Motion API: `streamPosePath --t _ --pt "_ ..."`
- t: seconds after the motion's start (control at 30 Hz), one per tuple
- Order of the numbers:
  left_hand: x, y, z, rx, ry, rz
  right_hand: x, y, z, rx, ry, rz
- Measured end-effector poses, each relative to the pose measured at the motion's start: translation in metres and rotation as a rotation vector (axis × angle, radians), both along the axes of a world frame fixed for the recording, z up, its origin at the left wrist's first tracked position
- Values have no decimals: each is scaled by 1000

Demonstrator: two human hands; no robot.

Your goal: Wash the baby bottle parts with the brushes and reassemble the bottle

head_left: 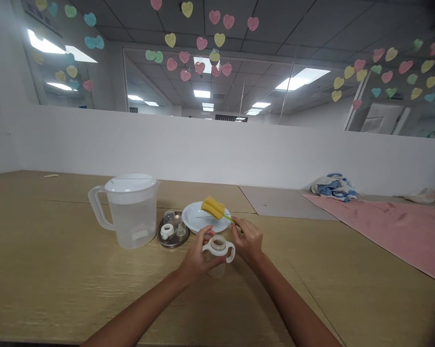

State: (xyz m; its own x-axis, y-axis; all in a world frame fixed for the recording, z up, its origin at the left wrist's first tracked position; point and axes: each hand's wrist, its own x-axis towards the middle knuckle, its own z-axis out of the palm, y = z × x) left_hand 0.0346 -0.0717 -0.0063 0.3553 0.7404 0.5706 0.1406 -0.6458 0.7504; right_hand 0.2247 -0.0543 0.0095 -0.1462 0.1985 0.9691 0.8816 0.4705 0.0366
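In the head view, a lidded pitcher stands on the table, its handle pointing left. Just right of it is a round metal tray holding a white ring, a clear cap and a small clear part. Right of the tray and a little farther back lies a white plate. A pink cloth covers the table's right side, and a crumpled blue-and-white cloth sits near the wall, well apart from the bottle.

The left hand is curled around the bottle, which is open at the top, has two white handles and is in front of the plate. The right hand is nearly closed, pinching the thin green stick of a brush; its yellow sponge head is over the plate. Whether the sponge touches the plate, I cannot tell.
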Motion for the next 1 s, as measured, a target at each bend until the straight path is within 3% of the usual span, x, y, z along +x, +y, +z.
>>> streamPosePath --t 0.23,0.4,0.5,0.7,0.9,1.0 --pt "12 -1 -1 -370 -187 -297 3 2 -1 31 37 -48" --pt "16 0 -7 -506 -175 -468 3 4 -4 11 26 -41" --pt "15 -3 -5 -545 -149 -490 3 4 -4 2 34 -40" --pt "6 -3 6 -434 -81 -351 4 0 2 -8 107 5" --pt "-13 6 16 138 -72 174 6 -2 4 89 18 71" --pt "-20 11 17 303 -57 353 6 -1 4 128 -23 77"
